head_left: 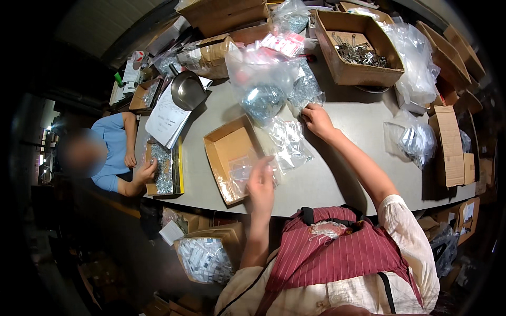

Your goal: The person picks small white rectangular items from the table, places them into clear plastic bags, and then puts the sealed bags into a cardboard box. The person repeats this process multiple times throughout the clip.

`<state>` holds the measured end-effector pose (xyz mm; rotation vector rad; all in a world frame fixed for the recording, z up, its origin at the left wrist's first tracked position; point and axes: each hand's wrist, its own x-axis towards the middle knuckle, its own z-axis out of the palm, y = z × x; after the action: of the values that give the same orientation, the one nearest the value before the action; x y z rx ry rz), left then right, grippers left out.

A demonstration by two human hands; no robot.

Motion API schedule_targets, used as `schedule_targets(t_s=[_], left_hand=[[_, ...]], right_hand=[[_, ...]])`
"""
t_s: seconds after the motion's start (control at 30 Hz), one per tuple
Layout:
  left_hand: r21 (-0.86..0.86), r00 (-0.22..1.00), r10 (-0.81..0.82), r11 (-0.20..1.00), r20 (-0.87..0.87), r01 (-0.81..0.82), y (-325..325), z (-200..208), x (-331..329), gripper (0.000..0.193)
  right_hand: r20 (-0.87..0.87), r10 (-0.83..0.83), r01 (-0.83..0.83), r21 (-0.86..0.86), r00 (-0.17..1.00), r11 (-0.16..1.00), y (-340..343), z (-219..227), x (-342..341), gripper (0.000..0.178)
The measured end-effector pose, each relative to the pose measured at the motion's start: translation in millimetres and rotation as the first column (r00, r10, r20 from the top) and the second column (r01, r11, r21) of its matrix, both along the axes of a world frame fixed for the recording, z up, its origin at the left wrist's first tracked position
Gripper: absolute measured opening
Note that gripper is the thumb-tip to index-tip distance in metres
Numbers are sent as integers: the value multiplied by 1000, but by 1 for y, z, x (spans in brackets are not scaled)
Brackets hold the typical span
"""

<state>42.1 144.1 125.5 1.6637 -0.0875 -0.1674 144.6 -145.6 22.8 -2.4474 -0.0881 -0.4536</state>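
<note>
Bagging step: left hand (pixel 261 181) flat on the clear bag (pixel 287 145), right hand (pixel 316 120) pinching its top; sealing likely needs a steady grip.

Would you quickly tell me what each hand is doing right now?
Left hand: open, resting on the clear bag beside the box.
Right hand: pinching the bag's top.

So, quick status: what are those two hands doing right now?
Left hand on small clear bags in open box. Right hand grips big bag. Nothing between them.
</note>
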Motion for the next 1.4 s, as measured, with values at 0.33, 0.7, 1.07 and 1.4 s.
schedule_targets(t_s=[0.33,0.7,1.07,1.4], left_hand=[[39,978,-163,985,-128,169,-8,-12,-25,27],[592,771,-571,737,283,328,-52,-46,-69,10],[392,695,-708,679,124,621,-55,-41,-91,16],[630,714,-590,728,376,270,-62,-39,-78,16]], right_hand=[[-25,230,-231,-19,973,973,-10,15,-64,19],[-75,136,-155,-412,988,898,-25,14,-176,29],[-28,84,-83,-631,996,771,-30,18,-192,29],[-92,52,-92,-512,994,854,-38,17,-188,24]])
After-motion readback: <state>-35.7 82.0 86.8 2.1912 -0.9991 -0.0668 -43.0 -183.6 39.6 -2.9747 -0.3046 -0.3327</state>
